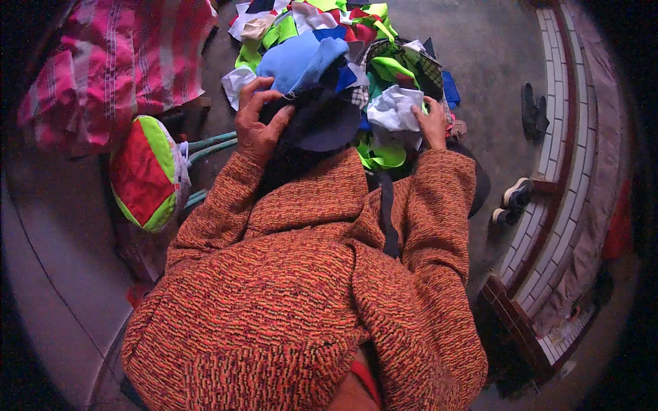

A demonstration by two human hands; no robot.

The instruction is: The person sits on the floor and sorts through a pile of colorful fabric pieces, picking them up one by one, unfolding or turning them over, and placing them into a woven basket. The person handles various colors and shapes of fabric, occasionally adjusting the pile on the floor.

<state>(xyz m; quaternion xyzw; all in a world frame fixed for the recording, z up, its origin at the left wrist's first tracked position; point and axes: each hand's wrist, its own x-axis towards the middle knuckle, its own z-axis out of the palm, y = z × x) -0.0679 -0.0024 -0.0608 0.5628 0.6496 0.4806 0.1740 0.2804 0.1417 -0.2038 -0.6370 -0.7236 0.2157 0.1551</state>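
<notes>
My left hand (259,122) is curled at the edge of a dark navy fabric piece (321,123), its thumb and fingers closing on that edge. A light blue fabric piece (301,63) lies against the dark one, just beyond my fingertips, with a loose thread hanging off it. My right hand (433,125) pinches the right edge of a white cloth scrap (395,109). Under and around that scrap are lime green cloth pieces (384,156) and a checked cloth (433,74). Part of the dark piece rests over my lap.
A heap of mixed fabric scraps (281,31) spreads ahead on the floor. To the left are a pink checked cloth (130,68) and a red and green stuffed cushion (145,175) beside teal tubes (212,142). Shoes (517,195) and a white-tiled ledge (541,226) stand at right.
</notes>
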